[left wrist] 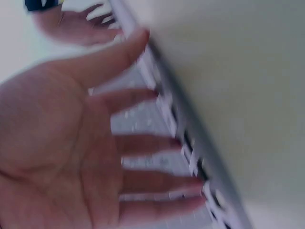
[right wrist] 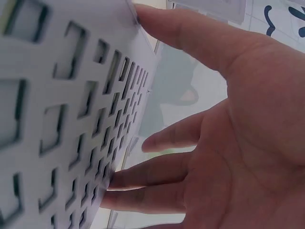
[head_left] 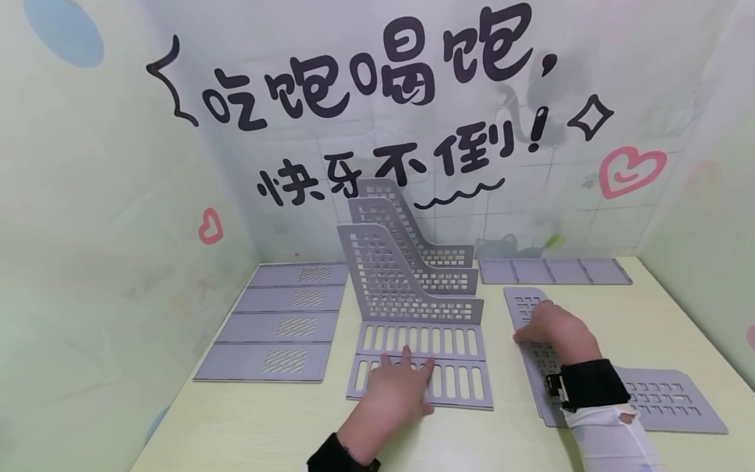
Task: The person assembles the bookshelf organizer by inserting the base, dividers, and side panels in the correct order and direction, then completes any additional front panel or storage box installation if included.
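My left hand [head_left: 396, 388] lies with spread, straight fingers on the front of two flat grey-purple slotted panels [head_left: 480, 360] at the table's middle. In the left wrist view, the fingertips of this hand [left wrist: 62, 138] reach the panel's slotted edge. Over at the right, a flat L-shaped panel [head_left: 551, 412] with rows of small rectangular holes lies on the table. My right hand [head_left: 557, 328] rests on its upper arm, thumb at the left edge. Seen from the right wrist, the extended fingers [right wrist: 157, 169] touch the perforated surface.
Three perforated L-shaped panels [head_left: 425, 303] appear in a staggered row behind the slotted ones. Several flat panels with slanted cut-outs [head_left: 236, 364] lie at the left. A scored strip [head_left: 531, 270] lies at the back right, near the printed backdrop [head_left: 354, 141].
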The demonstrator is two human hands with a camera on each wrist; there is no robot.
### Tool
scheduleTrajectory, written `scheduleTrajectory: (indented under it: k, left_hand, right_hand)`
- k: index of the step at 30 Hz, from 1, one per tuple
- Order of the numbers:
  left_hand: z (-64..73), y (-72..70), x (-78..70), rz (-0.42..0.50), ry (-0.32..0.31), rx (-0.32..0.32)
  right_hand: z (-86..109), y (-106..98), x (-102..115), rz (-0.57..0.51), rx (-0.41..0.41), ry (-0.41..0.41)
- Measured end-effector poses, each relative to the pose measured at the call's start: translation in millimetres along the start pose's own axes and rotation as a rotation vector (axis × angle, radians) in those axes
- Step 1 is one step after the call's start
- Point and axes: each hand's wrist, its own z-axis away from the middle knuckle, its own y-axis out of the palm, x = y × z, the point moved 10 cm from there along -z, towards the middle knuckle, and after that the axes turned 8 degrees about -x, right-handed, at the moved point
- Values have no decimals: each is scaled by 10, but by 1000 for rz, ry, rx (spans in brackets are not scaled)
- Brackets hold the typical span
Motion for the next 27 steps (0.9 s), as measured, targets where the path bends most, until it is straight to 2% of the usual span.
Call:
scheduleTrajectory:
  k: [3, 6, 8, 10, 12, 15, 19, 23, 27]
  left_hand:
    - [4, -93, 110, 126, 54, 32]
    - [-13, -213, 351, 278, 30, 42]
    - [-50, -275, 580, 342, -28, 12]
    - [-86, -293, 834, 368, -116, -26]
    - [-114, -288, 1054, 342, -187, -56]
    - [-146, -231, 1276, 344, -259, -67]
    - [-190, -135, 1390, 479, -312, -42]
    - [-218, -78, 1387, 617, -341, -12]
    - [-227, -69, 1352, 657, -330, -8]
  right_hand:
    - [12, -33, 14, 5, -22, -9]
    - [24, -55, 10, -1, -35, -4]
    - [26, -67, 3, 6, -39, 2]
    - [27, -85, -11, 13, -50, 21]
    - [25, -113, -27, 18, -68, 43]
    - [44, -200, -21, -5, -120, 47]
    - [118, -460, 55, -90, -256, -6]
    - [302, -823, 180, -193, -444, -41]
    - [512, -1038, 356, -279, -581, -61]
